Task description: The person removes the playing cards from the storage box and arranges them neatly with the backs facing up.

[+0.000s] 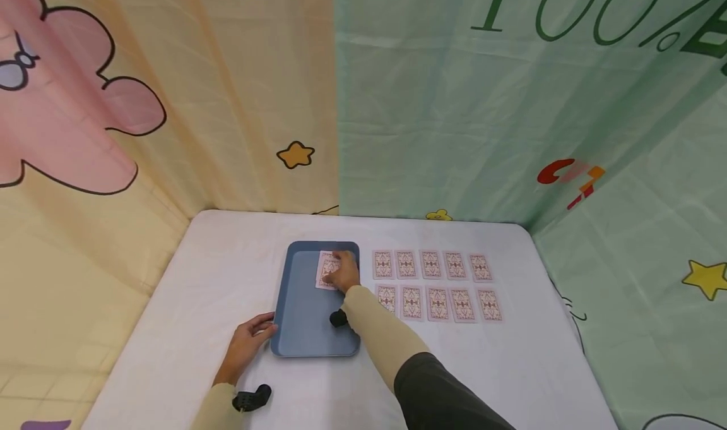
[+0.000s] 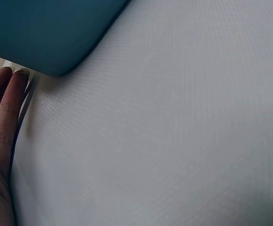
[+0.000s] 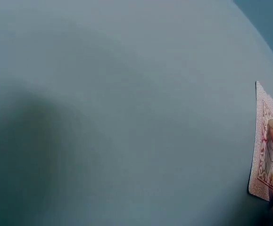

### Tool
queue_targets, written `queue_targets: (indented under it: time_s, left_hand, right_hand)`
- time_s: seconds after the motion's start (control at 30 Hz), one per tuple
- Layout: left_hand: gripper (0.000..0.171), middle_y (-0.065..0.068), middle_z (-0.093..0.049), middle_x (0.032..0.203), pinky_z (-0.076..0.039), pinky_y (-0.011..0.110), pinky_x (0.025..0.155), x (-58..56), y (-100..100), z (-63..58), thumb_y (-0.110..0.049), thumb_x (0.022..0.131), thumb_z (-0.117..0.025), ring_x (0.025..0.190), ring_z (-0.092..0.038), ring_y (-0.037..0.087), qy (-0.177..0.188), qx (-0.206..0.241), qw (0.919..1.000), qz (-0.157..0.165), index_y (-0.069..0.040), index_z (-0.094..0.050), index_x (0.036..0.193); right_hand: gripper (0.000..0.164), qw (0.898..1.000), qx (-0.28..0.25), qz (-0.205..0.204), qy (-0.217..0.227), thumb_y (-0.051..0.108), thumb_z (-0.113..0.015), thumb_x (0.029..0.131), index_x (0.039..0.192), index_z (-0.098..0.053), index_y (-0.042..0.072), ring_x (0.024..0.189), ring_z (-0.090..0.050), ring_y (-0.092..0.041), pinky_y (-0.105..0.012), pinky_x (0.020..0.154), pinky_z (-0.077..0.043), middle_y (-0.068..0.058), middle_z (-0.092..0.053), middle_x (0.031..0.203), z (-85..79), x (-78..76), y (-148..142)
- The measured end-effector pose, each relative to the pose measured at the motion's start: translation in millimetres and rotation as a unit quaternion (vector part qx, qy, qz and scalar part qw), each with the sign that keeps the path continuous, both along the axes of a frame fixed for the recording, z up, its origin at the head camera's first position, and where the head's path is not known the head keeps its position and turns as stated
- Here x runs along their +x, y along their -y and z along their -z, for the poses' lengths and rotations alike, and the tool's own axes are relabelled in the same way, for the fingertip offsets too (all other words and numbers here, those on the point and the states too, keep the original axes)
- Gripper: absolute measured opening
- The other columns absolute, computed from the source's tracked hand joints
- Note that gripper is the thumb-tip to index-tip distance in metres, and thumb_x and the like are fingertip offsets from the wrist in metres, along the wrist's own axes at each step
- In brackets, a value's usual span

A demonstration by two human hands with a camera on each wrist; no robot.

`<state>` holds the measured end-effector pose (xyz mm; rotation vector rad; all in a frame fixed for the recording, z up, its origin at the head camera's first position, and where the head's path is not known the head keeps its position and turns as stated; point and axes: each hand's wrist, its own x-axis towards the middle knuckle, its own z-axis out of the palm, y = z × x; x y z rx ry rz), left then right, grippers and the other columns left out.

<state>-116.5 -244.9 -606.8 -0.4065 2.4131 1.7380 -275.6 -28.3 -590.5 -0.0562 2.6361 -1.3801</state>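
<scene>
A red-and-white patterned playing card (image 1: 325, 268), back side up, lies over the far part of a blue tray (image 1: 301, 316). My right hand (image 1: 344, 273) holds this card by finger and thumb. In the right wrist view the thumb tip lies on the patterned back of the card (image 3: 263, 155); most of that hand is out of frame. At the tray's near left edge is my left hand (image 1: 247, 343), its fingertips right at the rim. The left wrist view shows extended fingers (image 2: 6, 117) close by the tray's corner (image 2: 56, 42).
Two rows of face-down cards (image 1: 437, 302) lie right of the tray on the white-covered table (image 1: 187, 329). My right forearm (image 1: 386, 335) crosses the tray's right side and partly covers the near row's left end. Printed curtains (image 1: 431, 114) stand behind and at both sides.
</scene>
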Motion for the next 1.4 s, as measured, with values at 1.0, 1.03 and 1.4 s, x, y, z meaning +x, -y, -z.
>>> queue_targets:
  time_s: [1.0,1.03,1.4]
  left_hand:
    - [0.045,0.012,-0.068,0.109,-0.046,0.017,0.081,-0.3,-4,-2.9,-0.021,0.090,-0.070,0.099,-0.061,0.011,0.003,-0.014,0.9999,0.006,0.001,-0.059,0.128]
    - [0.046,0.012,-0.068,0.109,-0.046,0.017,0.081,-0.4,-4,-3.0,-0.021,0.089,-0.070,0.099,-0.061,0.011,0.003,-0.016,0.9998,0.006,0.001,-0.059,0.128]
    - [0.046,0.013,-0.068,0.110,-0.045,0.017,0.081,-0.9,0,-2.4,-0.022,0.090,-0.070,0.096,-0.059,0.005,-0.002,-0.016,0.9998,0.006,0.001,-0.059,0.129]
  right_hand:
    - [0.037,0.997,-0.001,-0.055,-0.058,0.012,-0.081,0.077,0.111,-0.064,0.009,0.105,-0.055,-0.022,-0.037,0.094,-0.045,-0.007,-0.062,0.113,2.7,11.7,-8]
    - [0.034,0.997,-0.018,-0.057,-0.057,0.010,-0.078,0.080,0.111,-0.064,0.009,0.105,-0.057,-0.022,-0.037,0.093,-0.046,-0.008,-0.063,0.115,1.6,12.6,-8]
    - [0.018,0.991,-0.077,-0.076,-0.078,0.009,-0.063,0.093,0.109,-0.070,0.006,0.067,-0.044,-0.012,-0.026,0.063,-0.038,-0.010,-0.066,0.102,-13.9,21.9,-16]
